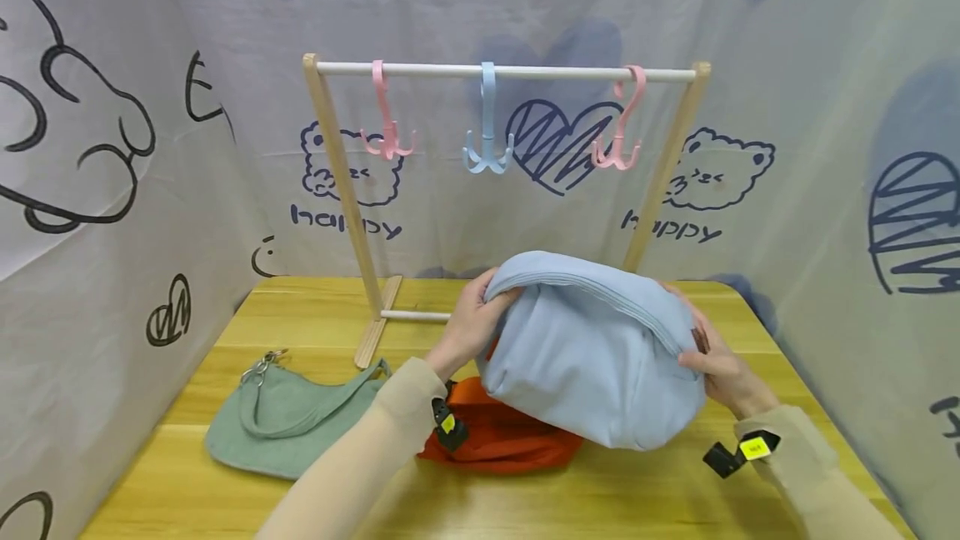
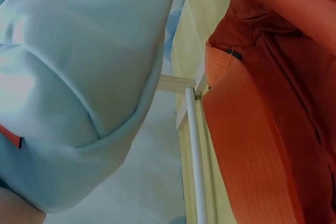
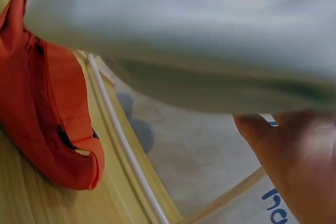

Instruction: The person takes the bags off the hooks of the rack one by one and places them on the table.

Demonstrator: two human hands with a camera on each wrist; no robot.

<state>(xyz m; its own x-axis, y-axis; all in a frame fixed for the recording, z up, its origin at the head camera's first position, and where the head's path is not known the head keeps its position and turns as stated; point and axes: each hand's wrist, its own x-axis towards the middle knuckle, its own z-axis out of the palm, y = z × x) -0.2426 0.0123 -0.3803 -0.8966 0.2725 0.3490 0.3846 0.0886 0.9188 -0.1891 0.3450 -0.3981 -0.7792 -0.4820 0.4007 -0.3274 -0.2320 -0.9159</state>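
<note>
A light blue bag (image 1: 577, 357) hangs tilted between both hands above the table, its zipped top edge facing up. The left hand (image 1: 474, 319) grips its upper left corner, thumb over the front. At its right end the right hand (image 1: 716, 361) holds on, thumb on the front and the other fingers hidden behind. The blue fabric fills much of both wrist views. Beneath it lies a red-orange bag (image 1: 502, 436) with a wide webbing strap (image 2: 247, 145), partly covered by the blue bag in the head view.
A green shoulder bag (image 1: 300, 415) lies on the wooden table (image 1: 645, 498) at left, beside the left forearm. Behind stands a rack with a white rail (image 1: 435, 70), carrying pink hooks (image 1: 388, 127) on either side of a blue hook (image 1: 488, 127). Printed cloth surrounds the table.
</note>
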